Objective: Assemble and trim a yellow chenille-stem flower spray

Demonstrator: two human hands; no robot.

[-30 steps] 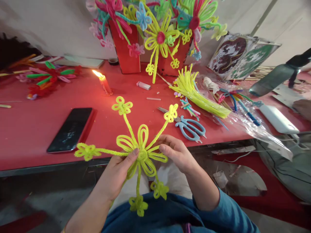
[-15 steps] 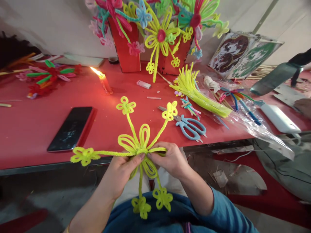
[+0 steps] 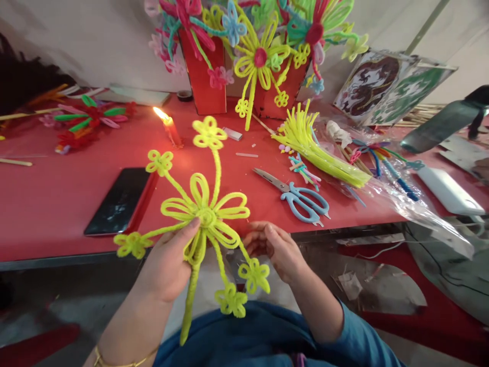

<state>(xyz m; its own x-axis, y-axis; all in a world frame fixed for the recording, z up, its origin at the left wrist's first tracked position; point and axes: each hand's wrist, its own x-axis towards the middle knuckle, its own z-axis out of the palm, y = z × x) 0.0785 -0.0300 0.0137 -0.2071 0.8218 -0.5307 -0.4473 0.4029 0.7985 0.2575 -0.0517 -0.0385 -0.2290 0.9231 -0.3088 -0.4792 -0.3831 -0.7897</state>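
My left hand [image 3: 166,267] is closed on a yellow-green pipe-cleaner flower [image 3: 207,218], its thumb pressed beside the coiled centre. Looped petals surround that centre, and several thin stems reach outward, each tipped with a small blossom. A thicker wrapped stem [image 3: 188,306] hangs down past my left palm. Just right of the flower, my right hand [image 3: 278,252] is off the petals, its fingers loosely curled and apart, with nothing visible in them. Blue-handled scissors [image 3: 301,201] lie on the red table [image 3: 214,173] beyond my right hand.
A lit red candle [image 3: 173,132] stands behind the flower; a black phone [image 3: 118,201] lies to the left. Yellow pipe cleaners [image 3: 324,155] rest in clear plastic at right, near a bottle [image 3: 439,125] and a white power bank [image 3: 449,189]. Red vases [image 3: 206,76] hold finished flowers.
The flower has turned and tilted up in my left hand, so its thick stem now shows. My right hand has let go of it and moved slightly away.
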